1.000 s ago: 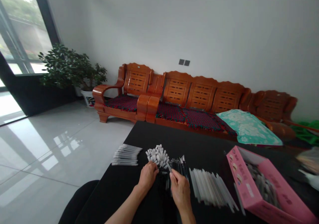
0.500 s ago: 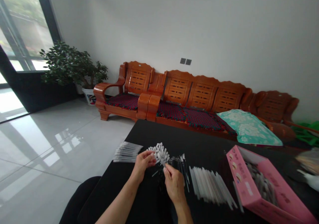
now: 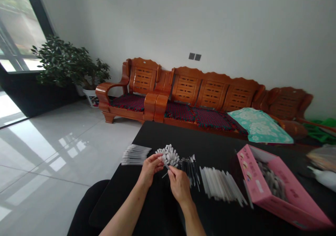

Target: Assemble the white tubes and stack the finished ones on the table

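Note:
My right hand (image 3: 180,183) is closed round a slim, pale translucent tube (image 3: 166,165), its upper end tilted toward my left hand. My left hand (image 3: 149,168) has its fingertips pinched at that upper end; what they grip is too small to make out. Just behind both hands lies a heap of small white caps (image 3: 172,155). A thin rod (image 3: 165,175) shows between the hands. Dark slim sticks with pale tips (image 3: 190,169) lie right of the heap. Left of my left hand, several white capped sticks (image 3: 135,154) lie in a row.
Pale translucent tubes (image 3: 222,185) lie side by side on the black table (image 3: 157,133). A pink box (image 3: 296,208) holding greyish pieces stands at the right. Beyond the table are a wooden sofa (image 3: 186,89) and a potted plant (image 3: 70,63).
The view has shifted slightly, so the table sits higher in it. My right hand and the tube have moved a little left, closer to my left fingertips.

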`<state>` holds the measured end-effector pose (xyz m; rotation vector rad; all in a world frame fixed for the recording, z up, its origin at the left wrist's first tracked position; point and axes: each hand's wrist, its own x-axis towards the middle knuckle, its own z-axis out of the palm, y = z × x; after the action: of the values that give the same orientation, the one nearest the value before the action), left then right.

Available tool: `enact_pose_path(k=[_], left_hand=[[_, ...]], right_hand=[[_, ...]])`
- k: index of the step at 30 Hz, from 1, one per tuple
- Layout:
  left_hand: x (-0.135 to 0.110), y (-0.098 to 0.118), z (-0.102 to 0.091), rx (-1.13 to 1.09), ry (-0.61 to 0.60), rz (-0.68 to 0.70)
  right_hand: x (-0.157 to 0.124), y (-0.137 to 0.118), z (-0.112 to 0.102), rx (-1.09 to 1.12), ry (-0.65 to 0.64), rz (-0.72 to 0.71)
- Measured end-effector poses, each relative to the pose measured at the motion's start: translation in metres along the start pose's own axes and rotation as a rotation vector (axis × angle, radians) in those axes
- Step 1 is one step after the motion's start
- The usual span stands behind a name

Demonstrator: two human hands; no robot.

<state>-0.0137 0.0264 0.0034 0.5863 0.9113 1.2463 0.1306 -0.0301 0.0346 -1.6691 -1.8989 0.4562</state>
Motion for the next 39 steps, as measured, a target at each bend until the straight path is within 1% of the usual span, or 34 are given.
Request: enact_pose_path(k=[4,6,12,17,22,27,34,39], left_hand=[[-0.004,-0.004,0.004,0.058,-0.016,0.057],[-0.005,-0.006,0.007,0.074,-0.004,0.090],[-0.005,-0.018,0.013,0.105,0.120,0.207],[-0.004,-0.029,0.016,0.095,0.211,0.294],[-0.007,-0.032,0.020,0.008,0.237,0.276],[-0.010,-0.030,0.019,-0.013,0.179,0.243],[-0.015,-0.023,0.007,0.062,0.039,0.174],[-0.016,-0.019,0.005,0.104,-0.047,0.162]], right_hand=[[0.001,0.000,0.000,-0.095,-0.008,0.020],[0.001,-0.001,0.000,-0.156,-0.017,0.024],[0.000,-0.007,0.002,-0.291,-0.047,0.018],[0.002,-0.011,0.007,-0.312,-0.064,0.014],[0.006,-0.010,0.008,-0.253,-0.079,0.027],[0.006,-0.003,0.008,-0.177,-0.081,0.012],[0.006,0.012,0.000,-0.083,-0.147,-0.060],[0.006,0.012,-0.004,-0.083,-0.161,-0.049]])
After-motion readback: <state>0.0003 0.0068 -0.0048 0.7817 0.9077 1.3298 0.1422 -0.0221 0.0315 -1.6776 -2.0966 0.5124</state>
